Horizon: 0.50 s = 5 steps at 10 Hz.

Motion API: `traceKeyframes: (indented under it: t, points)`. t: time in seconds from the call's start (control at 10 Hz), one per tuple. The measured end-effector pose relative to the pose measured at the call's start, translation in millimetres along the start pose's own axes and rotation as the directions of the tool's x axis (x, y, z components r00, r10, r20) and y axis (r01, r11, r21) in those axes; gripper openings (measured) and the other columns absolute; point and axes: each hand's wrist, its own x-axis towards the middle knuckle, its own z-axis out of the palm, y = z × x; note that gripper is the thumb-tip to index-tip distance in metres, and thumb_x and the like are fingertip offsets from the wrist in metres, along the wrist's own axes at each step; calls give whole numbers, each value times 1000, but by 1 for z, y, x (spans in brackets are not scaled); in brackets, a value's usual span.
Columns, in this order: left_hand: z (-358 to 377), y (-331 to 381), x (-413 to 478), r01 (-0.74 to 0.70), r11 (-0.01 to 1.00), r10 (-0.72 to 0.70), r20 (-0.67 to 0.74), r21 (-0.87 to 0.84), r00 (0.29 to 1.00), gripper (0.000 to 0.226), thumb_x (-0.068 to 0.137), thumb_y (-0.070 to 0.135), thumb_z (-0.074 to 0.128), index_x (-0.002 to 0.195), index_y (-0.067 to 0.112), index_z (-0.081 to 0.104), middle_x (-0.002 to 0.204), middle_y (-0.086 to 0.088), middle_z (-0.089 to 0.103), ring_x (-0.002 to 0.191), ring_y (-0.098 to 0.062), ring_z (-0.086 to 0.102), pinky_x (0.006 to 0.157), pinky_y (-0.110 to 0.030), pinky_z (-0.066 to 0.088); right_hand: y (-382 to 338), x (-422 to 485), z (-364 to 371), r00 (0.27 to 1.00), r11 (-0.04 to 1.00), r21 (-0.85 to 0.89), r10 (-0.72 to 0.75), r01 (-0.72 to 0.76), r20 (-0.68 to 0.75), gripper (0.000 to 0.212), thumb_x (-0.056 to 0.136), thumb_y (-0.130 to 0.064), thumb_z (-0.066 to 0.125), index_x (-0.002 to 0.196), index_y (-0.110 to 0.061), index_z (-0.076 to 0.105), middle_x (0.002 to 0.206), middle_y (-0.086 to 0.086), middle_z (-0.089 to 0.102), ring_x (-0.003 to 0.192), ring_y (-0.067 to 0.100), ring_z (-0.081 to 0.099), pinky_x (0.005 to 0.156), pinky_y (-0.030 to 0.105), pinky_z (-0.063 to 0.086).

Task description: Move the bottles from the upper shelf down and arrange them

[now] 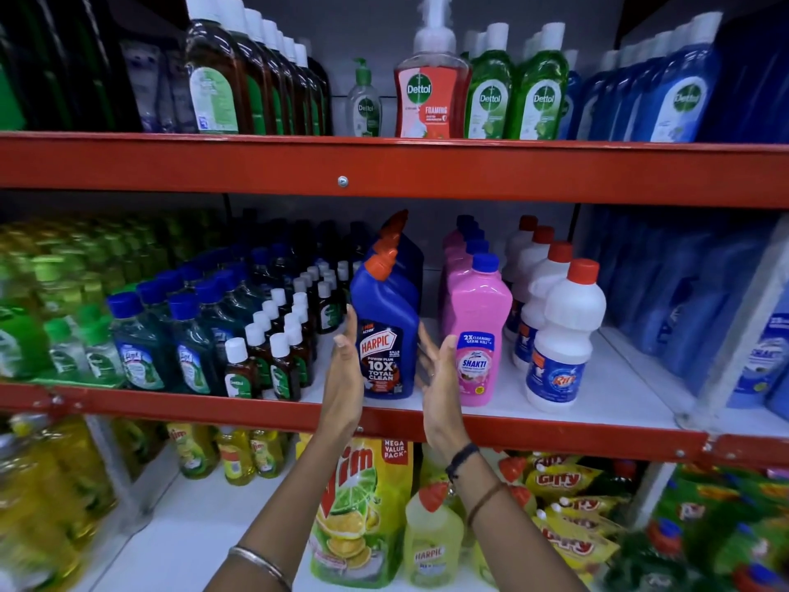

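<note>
A blue Harpic bottle (386, 335) with an orange cap stands at the front of a row on the middle shelf (597, 399). My left hand (346, 373) lies flat against its left side, fingers straight. My right hand (437, 378) is spread open just right of it, between it and a pink Shakti bottle (480, 335). Neither hand is closed around the bottle. On the upper shelf (256, 164) stand brown Dettol bottles (222, 79), a small pump bottle (363, 102), a red foaming Dettol bottle (431, 96), green Dettol bottles (538, 87) and blue ones (679, 87).
White red-capped bottles (563, 335) line up right of the pink row. Small brown Dettol bottles (279, 348) and dark green bottles (136, 339) crowd the left. Below, a Vim refill pack (358, 506), a yellow Harpic bottle (431, 540) and yellow pouches (568, 519) fill the lower shelf.
</note>
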Motion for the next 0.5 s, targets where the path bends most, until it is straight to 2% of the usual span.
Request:
traceKeyframes:
  t: [0.1,0.2,0.3,0.4,0.5]
  points:
    - [-1,1,0,17,1000,-17,0,9,1000,66,61,99,12,122,77,21,159,9,23,142,-14,31,115,-46,34,-2,-2,1,1000,1000,-4,16,-16,-12,77,73,-71,24,134,-30,45,148,2,42,133,16,41,112,38,33]
    - [-1,1,0,20,1000,-20,-4,-4,1000,74,59,100,13,127,72,20,158,9,25,138,-11,37,108,-32,42,-2,-4,0,1000,1000,-14,12,-12,-15,75,74,-72,23,133,-31,46,148,3,42,133,17,41,112,39,33]
    - [2,1,0,37,999,-36,-23,25,999,67,62,98,14,125,75,20,159,7,24,143,-17,31,114,-48,34,-5,-5,-2,1000,1000,-12,27,-28,-8,76,75,-69,22,134,-28,46,146,4,44,131,17,44,109,35,36]
    - [6,8,-4,20,1000,-19,-85,3,996,67,66,96,18,127,71,25,157,6,30,141,-17,34,113,-52,34,-7,-5,-10,1000,999,20,29,-29,10,75,78,-67,18,135,-26,44,144,3,46,128,16,46,109,37,35]
    - [17,14,-8,-58,997,66,-221,43,973,75,77,87,22,138,46,34,148,2,41,133,-15,44,109,-47,42,-5,-15,-25,1000,999,54,5,-5,-6,66,83,-60,17,130,-27,48,135,1,53,115,7,55,101,32,42]
